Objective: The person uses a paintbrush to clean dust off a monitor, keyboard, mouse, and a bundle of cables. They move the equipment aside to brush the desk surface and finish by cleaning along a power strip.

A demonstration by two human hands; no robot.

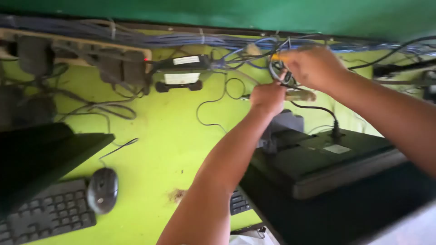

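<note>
Both hands meet behind the black monitor, over the lime-green desk near the wall. The left hand is closed in a loose fist around a thin dark cable and what looks like a pale, stubby cylindrical tool, though motion blur keeps its kind uncertain. The right hand has its fingers curled shut on something with a yellow-orange tip, right at the tangle of blue and black wires running along the wall. Judging by this, the cable work is in mid-course: the wires remain bunched and unsorted, one black lead is plugged into the back of the monitor, and loose loops lie on the desk. The mouse and keyboard at lower left lie untouched, well apart from the hands.
</note>
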